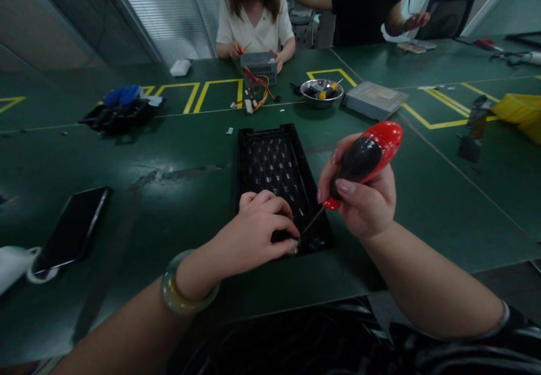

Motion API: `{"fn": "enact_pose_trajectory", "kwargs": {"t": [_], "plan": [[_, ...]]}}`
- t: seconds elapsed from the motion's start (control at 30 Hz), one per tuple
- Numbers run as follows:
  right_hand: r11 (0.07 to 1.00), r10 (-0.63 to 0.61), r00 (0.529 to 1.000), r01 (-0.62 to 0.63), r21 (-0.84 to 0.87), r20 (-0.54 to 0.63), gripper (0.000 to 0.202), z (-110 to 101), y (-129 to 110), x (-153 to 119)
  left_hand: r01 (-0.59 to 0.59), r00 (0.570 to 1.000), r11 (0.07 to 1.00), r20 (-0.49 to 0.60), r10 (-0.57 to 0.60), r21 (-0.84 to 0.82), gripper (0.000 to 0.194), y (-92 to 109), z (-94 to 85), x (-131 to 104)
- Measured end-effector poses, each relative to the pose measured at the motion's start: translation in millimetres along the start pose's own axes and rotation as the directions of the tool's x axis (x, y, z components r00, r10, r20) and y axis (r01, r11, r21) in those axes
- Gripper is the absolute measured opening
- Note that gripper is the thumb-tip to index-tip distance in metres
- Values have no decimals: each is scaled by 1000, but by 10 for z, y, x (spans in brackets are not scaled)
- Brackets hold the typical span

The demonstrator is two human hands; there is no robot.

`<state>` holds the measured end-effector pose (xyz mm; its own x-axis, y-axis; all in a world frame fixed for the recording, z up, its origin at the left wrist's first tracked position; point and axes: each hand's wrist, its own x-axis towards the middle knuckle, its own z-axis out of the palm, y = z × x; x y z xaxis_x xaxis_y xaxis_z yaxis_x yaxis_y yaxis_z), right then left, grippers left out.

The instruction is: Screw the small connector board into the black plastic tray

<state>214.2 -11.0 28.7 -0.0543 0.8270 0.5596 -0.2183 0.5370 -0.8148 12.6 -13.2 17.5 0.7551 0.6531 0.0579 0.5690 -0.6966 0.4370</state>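
Observation:
A black plastic tray-like panel (274,163) with a patterned inner face lies on the green table in front of me. My right hand (367,194) grips a red and black screwdriver (367,155), its thin shaft slanting down to the panel's near end. Over that near end is my left hand (266,225), thumb and forefinger pinched together beside the screwdriver's tip. Something small and pale shows at those fingertips, too small to name. The other left fingers curl over the panel, hiding part of it.
Beyond the panel, a person holds a grey power supply box (262,66) with loose wires. A metal bowl (322,103) of tools and a flat grey metal box (375,100) sit at centre right. A phone (71,228) lies at left. Another person stands behind.

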Motion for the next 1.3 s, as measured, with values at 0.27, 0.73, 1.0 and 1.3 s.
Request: {"fn": "enact_pose_trajectory", "kwargs": {"t": [0.27,0.73,1.0,1.3], "plan": [[998,25,999,-27,-53,-37,34,-8,1,1,-61,996,996,-58,65,66,11,32,27,-25],[995,62,993,-70,-76,-98,38,-4,-41,-9,-115,993,985,-25,119,126,14,10,0,-31],[998,58,998,-58,7,10,33,6,-44,-60,-104,994,990,-14,106,96,15,-21,9,-30],[999,20,998,-18,-32,56,27,17,-68,-66,-114,993,992,-4,114,57,15,-49,-3,-15]]}}
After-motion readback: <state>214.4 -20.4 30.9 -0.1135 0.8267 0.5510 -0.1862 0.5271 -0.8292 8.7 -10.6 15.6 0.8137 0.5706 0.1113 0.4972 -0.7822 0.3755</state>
